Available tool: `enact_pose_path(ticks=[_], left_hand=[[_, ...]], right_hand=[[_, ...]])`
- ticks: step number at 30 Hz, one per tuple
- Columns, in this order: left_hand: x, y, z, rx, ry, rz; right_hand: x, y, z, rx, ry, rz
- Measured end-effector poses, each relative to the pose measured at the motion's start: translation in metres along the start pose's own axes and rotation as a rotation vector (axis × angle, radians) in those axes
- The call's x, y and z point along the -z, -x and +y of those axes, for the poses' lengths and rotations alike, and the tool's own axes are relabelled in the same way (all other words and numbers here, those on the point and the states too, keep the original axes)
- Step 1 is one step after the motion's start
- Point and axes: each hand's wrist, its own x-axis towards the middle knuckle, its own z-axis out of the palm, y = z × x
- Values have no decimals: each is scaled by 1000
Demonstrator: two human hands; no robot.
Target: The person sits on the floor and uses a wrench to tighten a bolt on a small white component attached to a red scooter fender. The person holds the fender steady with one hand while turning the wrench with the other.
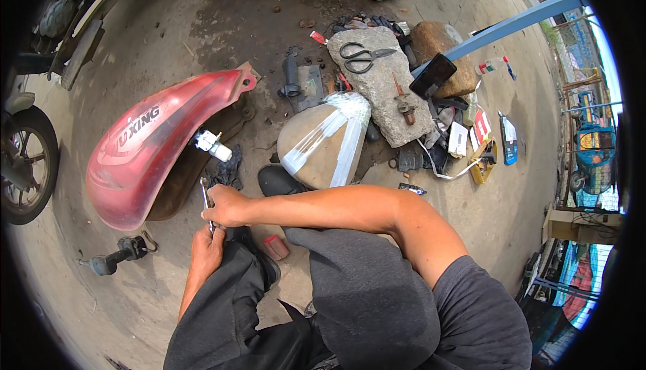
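My right hand [229, 206] reaches across to the left, fingers closed round a slim metal wrench [205, 192] whose head sticks up past them. Just below, my left hand [206, 252] has its fingers closed at the tool's lower end. Beyond both hands a red motorcycle fuel tank [151, 141] lies on its side, its underside turned toward the right. A white fitting, apparently a fuel valve [214, 145], juts from that underside, a short way above the wrench and apart from it. A dark crumpled rag [229, 168] lies beside the fitting.
A power tool [118, 255] lies left of my hands, a motorcycle wheel [27, 165] farther left. A taped brown seat-like pad [323, 144] rests ahead. Scissors [365, 57] and a rusty tool [404, 101] lie on a stone slab [380, 91]; a phone [434, 75] leans near a blue bar [518, 25].
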Motion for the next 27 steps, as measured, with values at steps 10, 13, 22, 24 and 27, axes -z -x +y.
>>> enact_pose_path(ticks=[10, 13, 22, 24, 27], left_hand=[[7, 6, 15, -22, -79, 37], [9, 6, 16, 5, -59, 36], [19, 6, 14, 41, -9, 43], [18, 6, 11, 47, 25, 37], [18, 5, 11, 48, 70, 31]], right_hand=[[0, 1, -4, -14, -160, -61], [-3, -1, 0, 13, -166, -44], [-10, -12, 8, -15, -246, -64], [-11, -16, 11, -61, -237, -104], [-15, -20, 16, -101, -243, -133]])
